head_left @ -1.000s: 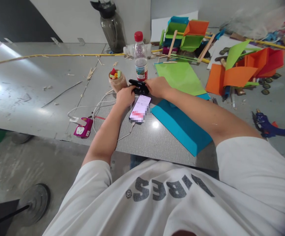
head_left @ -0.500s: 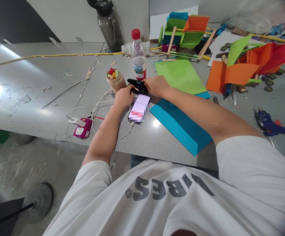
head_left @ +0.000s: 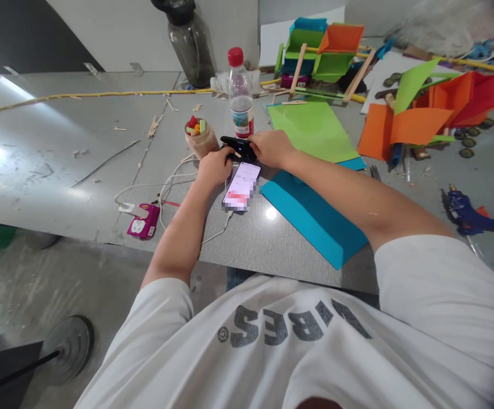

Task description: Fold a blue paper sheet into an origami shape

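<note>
Both my hands are closed on a glossy black object (head_left: 239, 149) with a small bluish light spot on it; its exact kind does not show. My left hand (head_left: 215, 166) grips its left end, my right hand (head_left: 273, 147) its right end. Just below it, a phone (head_left: 241, 184) lies face up with a lit screen showing a timer and a white cable plugged in at its lower end. A clear bottle with a red cap (head_left: 241, 105) stands right behind the black object. Beside my left hand is a jar (head_left: 202, 142) topped with colourful pieces.
Blue card (head_left: 315, 221) and green card (head_left: 310, 128) lie on the right. Beyond are folded-paper models (head_left: 327, 57) and orange paper pieces (head_left: 417, 128). A blue glue gun (head_left: 472, 213) lies far right, a purple power adapter (head_left: 144, 221) left, a dark jug (head_left: 191, 51) behind.
The camera view has shifted very slightly. Both hands keep their hold on the black object, and nothing else has visibly moved.
</note>
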Demonstrator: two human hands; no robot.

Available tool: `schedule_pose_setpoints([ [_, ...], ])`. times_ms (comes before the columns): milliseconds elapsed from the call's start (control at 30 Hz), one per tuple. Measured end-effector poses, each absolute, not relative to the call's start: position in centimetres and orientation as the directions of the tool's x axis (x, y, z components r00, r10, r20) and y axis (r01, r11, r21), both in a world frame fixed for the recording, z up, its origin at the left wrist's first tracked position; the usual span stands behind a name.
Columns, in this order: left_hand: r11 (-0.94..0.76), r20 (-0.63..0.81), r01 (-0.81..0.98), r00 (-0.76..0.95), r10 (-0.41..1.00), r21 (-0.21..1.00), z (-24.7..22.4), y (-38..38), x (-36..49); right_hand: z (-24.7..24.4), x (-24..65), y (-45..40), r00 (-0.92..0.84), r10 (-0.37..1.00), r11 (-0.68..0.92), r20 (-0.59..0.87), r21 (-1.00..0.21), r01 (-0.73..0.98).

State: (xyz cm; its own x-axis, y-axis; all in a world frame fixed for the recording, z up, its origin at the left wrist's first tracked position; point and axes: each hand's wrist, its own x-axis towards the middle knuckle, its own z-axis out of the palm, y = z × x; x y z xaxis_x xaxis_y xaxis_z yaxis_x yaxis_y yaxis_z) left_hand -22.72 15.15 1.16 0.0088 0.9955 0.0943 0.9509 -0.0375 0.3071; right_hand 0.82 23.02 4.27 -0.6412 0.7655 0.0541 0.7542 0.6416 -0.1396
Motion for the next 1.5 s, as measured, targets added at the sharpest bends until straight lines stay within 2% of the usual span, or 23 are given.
schedule_pose_setpoints([
  [533,-0.101,0.127,0.902,0.052,0.991,0.420,0.7,15.2,-23.7,4.6,1.0,22.7,-0.630,0.774,0.632,0.069,-0.155,0.760],
  [833,-0.229,0.173,0.910,0.178,0.969,0.345,1.1,14.6,-23.5,4.6,0.9,22.8,-0.626,0.777,0.628,0.067,-0.154,0.763],
  [1233,-0.285,0.056,0.923,0.280,0.958,0.257,2.6,14.2,-24.3,3.9,1.0,23.0,-0.643,0.764,0.642,0.061,-0.184,0.745],
  [1333,-0.249,0.049,0.935,0.245,0.968,0.254,2.8,14.4,-24.3,4.0,1.1,23.0,-0.642,0.765,0.637,0.048,-0.203,0.743],
  [1500,-0.201,0.115,0.948,0.177,0.977,0.248,3.4,14.5,-24.5,4.2,1.1,22.9,-0.633,0.773,0.629,0.050,-0.202,0.751],
])
